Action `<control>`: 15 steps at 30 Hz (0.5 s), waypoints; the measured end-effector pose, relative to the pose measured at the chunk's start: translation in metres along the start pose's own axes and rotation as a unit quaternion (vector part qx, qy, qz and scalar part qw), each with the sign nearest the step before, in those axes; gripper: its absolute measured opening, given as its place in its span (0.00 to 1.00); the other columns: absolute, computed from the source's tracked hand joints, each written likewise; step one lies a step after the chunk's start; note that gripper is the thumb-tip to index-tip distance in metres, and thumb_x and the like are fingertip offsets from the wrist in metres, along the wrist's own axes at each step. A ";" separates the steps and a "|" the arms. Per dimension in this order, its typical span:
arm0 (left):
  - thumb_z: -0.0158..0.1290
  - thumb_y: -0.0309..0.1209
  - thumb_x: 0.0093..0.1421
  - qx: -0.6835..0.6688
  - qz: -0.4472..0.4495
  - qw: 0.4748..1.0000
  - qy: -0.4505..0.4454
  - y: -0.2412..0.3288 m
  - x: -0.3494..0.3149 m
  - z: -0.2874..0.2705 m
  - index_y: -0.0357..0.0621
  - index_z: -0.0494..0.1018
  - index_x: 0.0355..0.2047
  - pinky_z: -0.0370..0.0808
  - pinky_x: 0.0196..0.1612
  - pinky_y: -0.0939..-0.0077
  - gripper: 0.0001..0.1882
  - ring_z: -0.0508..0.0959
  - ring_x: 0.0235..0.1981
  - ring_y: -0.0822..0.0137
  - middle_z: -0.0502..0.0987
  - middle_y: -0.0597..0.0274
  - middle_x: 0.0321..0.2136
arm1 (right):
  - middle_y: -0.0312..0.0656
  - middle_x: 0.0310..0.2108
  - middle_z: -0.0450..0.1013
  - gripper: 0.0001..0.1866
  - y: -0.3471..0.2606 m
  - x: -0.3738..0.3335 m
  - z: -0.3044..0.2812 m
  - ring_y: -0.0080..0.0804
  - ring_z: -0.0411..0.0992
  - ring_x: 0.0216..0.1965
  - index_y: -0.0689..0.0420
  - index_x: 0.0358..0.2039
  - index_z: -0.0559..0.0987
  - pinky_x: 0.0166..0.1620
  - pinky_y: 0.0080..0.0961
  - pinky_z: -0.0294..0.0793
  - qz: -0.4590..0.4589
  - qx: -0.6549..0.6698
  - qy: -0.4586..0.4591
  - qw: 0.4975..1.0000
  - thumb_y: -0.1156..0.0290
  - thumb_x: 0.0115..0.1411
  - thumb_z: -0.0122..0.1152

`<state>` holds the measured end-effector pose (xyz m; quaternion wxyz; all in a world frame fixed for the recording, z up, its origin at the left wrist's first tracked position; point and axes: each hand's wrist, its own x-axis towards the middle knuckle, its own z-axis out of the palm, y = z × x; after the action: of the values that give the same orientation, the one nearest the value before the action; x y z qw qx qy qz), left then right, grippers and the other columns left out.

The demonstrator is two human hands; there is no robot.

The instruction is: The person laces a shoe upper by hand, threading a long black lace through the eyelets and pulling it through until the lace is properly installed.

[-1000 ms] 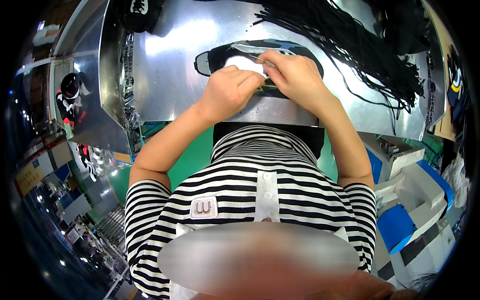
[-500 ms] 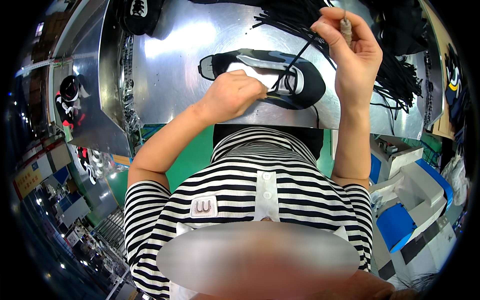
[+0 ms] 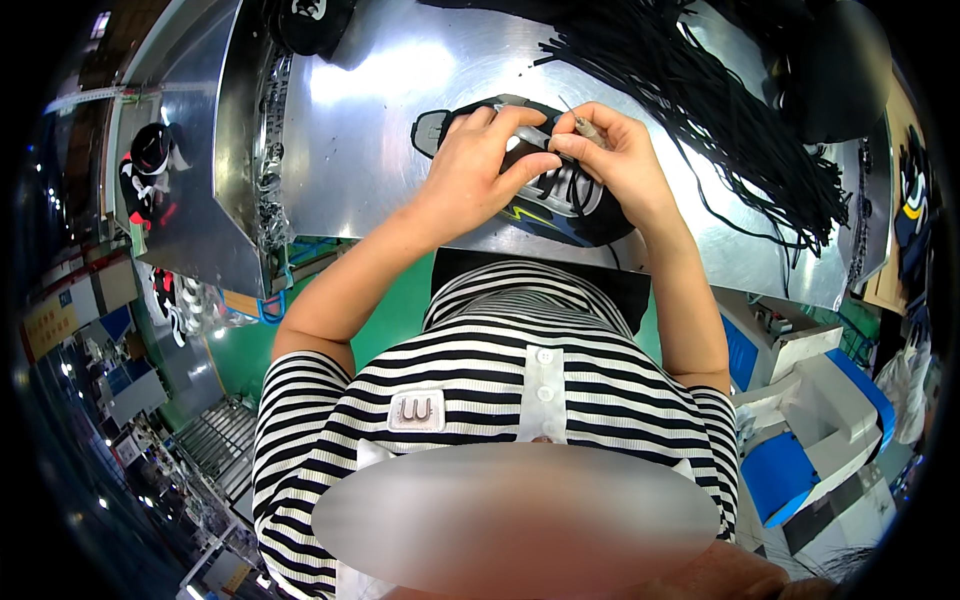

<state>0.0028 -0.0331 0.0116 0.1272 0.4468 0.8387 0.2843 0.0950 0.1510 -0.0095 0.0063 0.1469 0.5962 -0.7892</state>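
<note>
A black sneaker (image 3: 555, 222) lies on the metal table with its toe to the right, its near side showing a yellow-green zigzag. Dark lace (image 3: 572, 192) crosses the grey eyelet area in loose loops. My left hand (image 3: 478, 165) grips the shoe around its opening, fingers over the far side and thumb stretched toward the lacing. Over the laces, my right hand (image 3: 612, 160) is closed around an awl (image 3: 588, 128) with a wrapped tan handle, its thin metal point aimed up and left. The fingertips of both hands nearly meet. The shoe's inside is mostly hidden by my hands.
A large bundle of black laces (image 3: 745, 130) spreads over the right of the metal table (image 3: 350, 180). Another black shoe (image 3: 312, 25) stands at the far left. Metal side panels (image 3: 228, 120) edge the table, and a blue-and-white bin-like unit (image 3: 790, 470) is below right.
My right hand has come down and left to the shoe with the awl. My left hand has gone from a closed pinch to spread fingers around the shoe, which has tilted, showing its near side.
</note>
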 end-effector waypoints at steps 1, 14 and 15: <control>0.57 0.40 0.62 -0.039 -0.014 0.999 0.021 0.001 -0.001 0.003 0.45 0.73 0.51 0.67 0.53 0.62 0.20 0.73 0.46 0.52 0.76 0.53 0.42 | 0.29 0.28 0.75 0.06 -0.001 0.000 -0.004 0.09 0.64 0.24 0.60 0.36 0.79 0.27 0.09 0.61 0.010 0.020 -0.016 1.000 0.73 0.60 0.65; 0.61 0.35 0.59 -0.055 0.009 0.995 0.082 0.003 0.004 0.013 0.46 0.77 0.44 0.69 0.39 0.71 0.14 0.71 0.33 0.63 0.77 0.63 0.32 | 0.27 0.25 0.71 0.06 0.003 -0.001 0.009 0.10 0.61 0.21 0.59 0.36 0.80 0.24 0.10 0.57 -0.024 -0.020 0.040 0.999 0.72 0.60 0.65; 0.64 0.34 0.56 -0.053 0.018 0.993 0.105 0.001 0.004 0.016 0.46 0.78 0.42 0.70 0.36 0.72 0.14 0.71 0.31 0.65 0.77 0.65 0.31 | 0.27 0.26 0.71 0.06 0.002 -0.002 0.012 0.09 0.61 0.22 0.59 0.36 0.80 0.25 0.10 0.57 -0.027 -0.046 0.053 0.997 0.72 0.60 0.65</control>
<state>0.0087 -0.0232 0.0001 0.0564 0.4219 0.8230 0.3761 0.0949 0.1390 -0.0082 -0.0403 0.1718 0.6349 -0.7522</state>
